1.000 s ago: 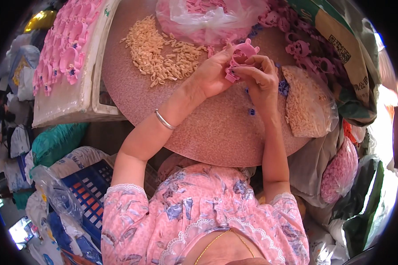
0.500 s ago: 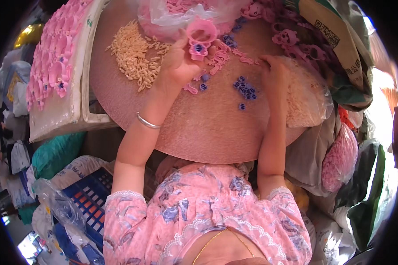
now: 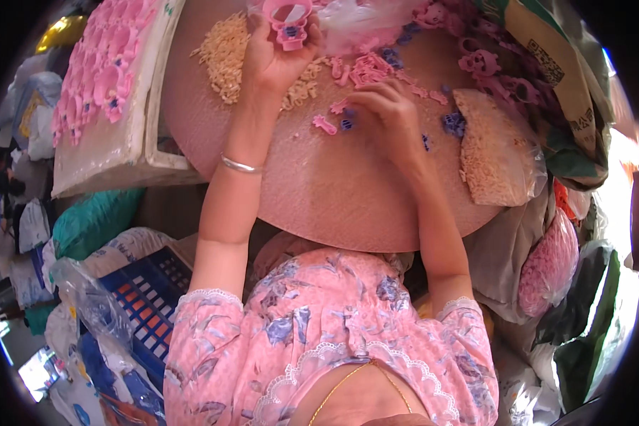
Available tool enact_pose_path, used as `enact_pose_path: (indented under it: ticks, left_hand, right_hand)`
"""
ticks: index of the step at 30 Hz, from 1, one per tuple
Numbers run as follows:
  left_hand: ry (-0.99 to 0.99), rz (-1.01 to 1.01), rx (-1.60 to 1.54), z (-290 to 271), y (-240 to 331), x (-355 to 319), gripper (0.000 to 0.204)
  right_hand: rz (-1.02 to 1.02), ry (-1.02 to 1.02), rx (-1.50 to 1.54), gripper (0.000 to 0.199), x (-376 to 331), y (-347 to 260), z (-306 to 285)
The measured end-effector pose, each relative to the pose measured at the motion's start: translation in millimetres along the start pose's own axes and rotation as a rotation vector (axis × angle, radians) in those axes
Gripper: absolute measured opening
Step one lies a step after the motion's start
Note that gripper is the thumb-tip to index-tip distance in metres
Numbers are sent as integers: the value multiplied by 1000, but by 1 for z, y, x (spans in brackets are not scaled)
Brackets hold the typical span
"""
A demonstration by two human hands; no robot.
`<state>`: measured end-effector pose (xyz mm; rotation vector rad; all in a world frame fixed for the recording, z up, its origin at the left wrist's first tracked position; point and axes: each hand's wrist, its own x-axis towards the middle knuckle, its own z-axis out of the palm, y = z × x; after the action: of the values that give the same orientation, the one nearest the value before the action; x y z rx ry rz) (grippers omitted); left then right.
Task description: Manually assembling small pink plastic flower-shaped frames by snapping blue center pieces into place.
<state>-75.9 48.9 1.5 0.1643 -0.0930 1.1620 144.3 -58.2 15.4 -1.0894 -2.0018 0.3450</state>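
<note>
My left hand (image 3: pixel 273 64) is closed around a pink plastic frame (image 3: pixel 291 39) with a round opening and a small blue part set in its lower end. It is raised at the far side of the round table (image 3: pixel 312 192). Over the middle of the table, my right hand (image 3: pixel 390 106) is bent with its fingertips together, pointing left; what they hold, if anything, is hidden. Beside those fingertips lie a small pink piece (image 3: pixel 324 125) and a small blue part (image 3: pixel 346 123). A heap of small pink pieces (image 3: pixel 370 69) lies just beyond that hand.
Cream-coloured small pieces (image 3: pixel 224 60) are heaped at the far left, and a clear bag of them (image 3: pixel 497 156) lies at the right. Blue parts (image 3: pixel 454 124) sit near that bag. A white box (image 3: pixel 106 160) bearing rows of pink frames (image 3: pixel 96 78) stands left; more frames (image 3: pixel 479 62) lie far right.
My left hand has moved farther away and slightly left with the pink frame. My right hand has swung left from the table's right side to the small pink and blue pieces in the middle.
</note>
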Motion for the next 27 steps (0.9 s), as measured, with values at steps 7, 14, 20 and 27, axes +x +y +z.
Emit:
enact_pose_path:
  ticks: [7,14,20,27]
  left_hand:
    - [125,122,96,20,-14,2,50]
    - [-18,18,-39,0,-13,0,60]
    - [58,29,72,2,-16,4,57]
    - [104,13,176,20,-23,-6,51]
  right_hand:
    - [-183,-109,-278,39,1,-35,35]
    - [-120,-258,-434,24,11,-26,47]
    - [47,-127,-320,18,12,-30,48]
    - [-6,-115,-294,16,17,-33,47]
